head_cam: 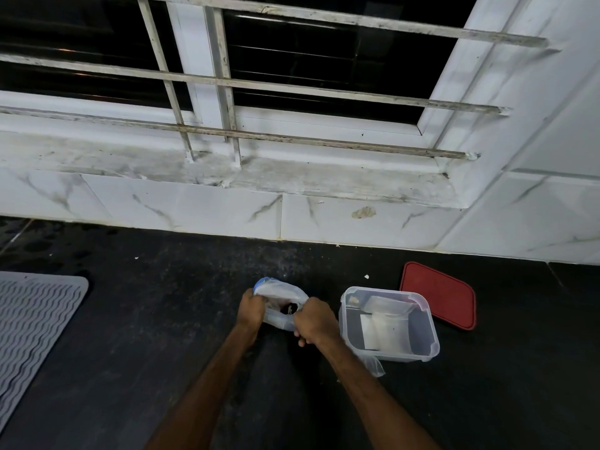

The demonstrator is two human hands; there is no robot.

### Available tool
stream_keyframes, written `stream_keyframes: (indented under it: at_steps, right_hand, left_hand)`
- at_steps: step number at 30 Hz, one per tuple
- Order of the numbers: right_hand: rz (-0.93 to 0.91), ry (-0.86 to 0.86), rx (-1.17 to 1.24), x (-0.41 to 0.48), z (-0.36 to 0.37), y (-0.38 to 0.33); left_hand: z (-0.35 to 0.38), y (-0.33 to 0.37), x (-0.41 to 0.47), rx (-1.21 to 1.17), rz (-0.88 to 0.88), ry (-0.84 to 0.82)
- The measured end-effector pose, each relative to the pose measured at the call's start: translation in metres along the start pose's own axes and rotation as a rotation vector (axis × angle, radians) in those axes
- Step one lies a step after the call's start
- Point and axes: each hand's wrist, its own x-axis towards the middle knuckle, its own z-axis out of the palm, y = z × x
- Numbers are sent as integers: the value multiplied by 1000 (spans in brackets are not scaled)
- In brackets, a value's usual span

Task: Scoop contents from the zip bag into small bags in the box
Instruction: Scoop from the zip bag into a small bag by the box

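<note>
The zip bag stands on the dark counter, in the middle, well away from the front edge. The left hand pinches its left rim with the fingers curled and pressed together; the right hand grips the right rim in the same closed way, so the mouth is held open. Something dark lies inside.

Just beside the right hand stands the clear box, with small bags inside it. One thin bag hangs over its near wall. The red lid lies flat behind the box, touching it or nearly so.

At the left, a grey ribbed mat lies well apart, with free counter between. Behind are white marble tiles and a barred window. No writing can be read.
</note>
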Motion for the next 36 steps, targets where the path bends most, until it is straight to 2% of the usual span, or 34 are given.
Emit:
stream_keyframes:
  at_steps: [7,13,19,22,26,30,36]
  right_hand:
    - [58,-25,150,19,-2,21]
    - [104,-5,239,19,2,15]
    - [-10,-3,263,9,-1,18]
    - [-15,-35,318,1,-12,15]
    - [-35,-66,364,-6,-39,4]
    - [-79,-123,296,-23,-48,6]
    - [-170,-132,342,-47,-85,18]
  left_hand:
    - [8,-7,15,41,-48,-25]
    - [9,-2,6,27,7,-64]
    - [4,-12,15,-18,13,114]
    - [1,-11,11,13,90,176]
    - [-5,3,-2,220,233,206]
    - [-19,-3,-15,450,312,178]
    - [-27,11,-26,588,249,103]
